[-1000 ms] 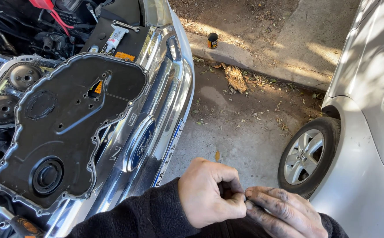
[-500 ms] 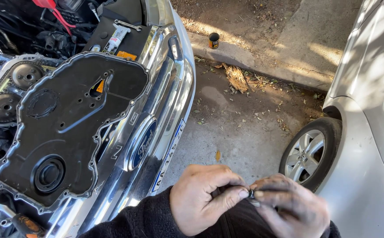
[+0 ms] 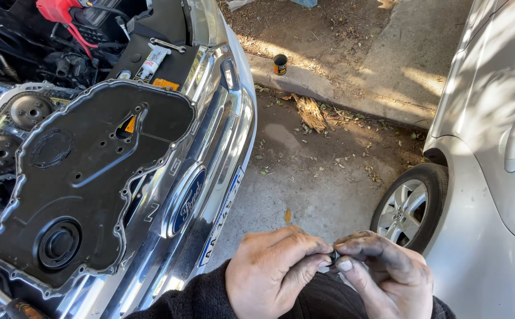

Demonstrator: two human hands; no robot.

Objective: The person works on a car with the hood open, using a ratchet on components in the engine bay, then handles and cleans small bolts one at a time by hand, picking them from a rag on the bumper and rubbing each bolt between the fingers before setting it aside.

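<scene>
You are pinching a small dark part (image 3: 333, 257) between both hands — left hand (image 3: 272, 273) and right hand (image 3: 384, 277) — at six o'clock, fingertips steadying it; the black engine cover (image 3: 86, 183) is resting at nine o'clock.

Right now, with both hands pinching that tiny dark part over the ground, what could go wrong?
1. The small dark part is held only between the fingertips of the left hand and the right hand. It could slip and get lost among the leaves on the pavement.
2. Both hands look grimy, so the grip may be slippery.
3. The black engine cover lies loosely on the chrome grille and might slide off.
</scene>
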